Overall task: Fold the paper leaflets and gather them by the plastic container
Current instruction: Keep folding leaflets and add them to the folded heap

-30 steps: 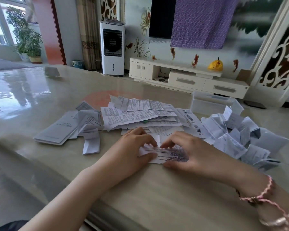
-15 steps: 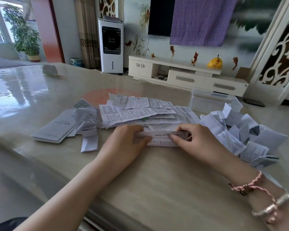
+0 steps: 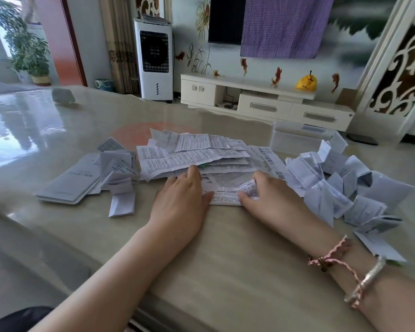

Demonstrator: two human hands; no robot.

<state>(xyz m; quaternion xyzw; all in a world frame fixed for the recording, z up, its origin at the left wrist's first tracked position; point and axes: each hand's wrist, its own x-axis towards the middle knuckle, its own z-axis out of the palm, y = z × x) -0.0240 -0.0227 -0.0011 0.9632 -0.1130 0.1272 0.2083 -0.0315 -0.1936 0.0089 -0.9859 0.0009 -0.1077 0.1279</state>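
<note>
A narrow folded leaflet [image 3: 225, 195] lies on the table between my hands. My left hand [image 3: 180, 200] lies flat on its left end with fingers straight. My right hand [image 3: 271, 200] presses its right end, where the paper curls up against the fingers. Behind them is a pile of unfolded printed leaflets [image 3: 197, 156]. A heap of folded leaflets [image 3: 333, 183] sits to the right, in front of the clear plastic container [image 3: 295, 137].
More folded leaflets and a booklet [image 3: 70, 183] lie to the left, with one small folded piece [image 3: 121, 204] nearer me. The glossy table [image 3: 225, 259] runs to a rounded near edge. A small grey object [image 3: 62, 95] sits far left.
The leaflet was folded from a wider sheet into a narrow strip. My hands moved from pinching its edges to pressing it flat on the table.
</note>
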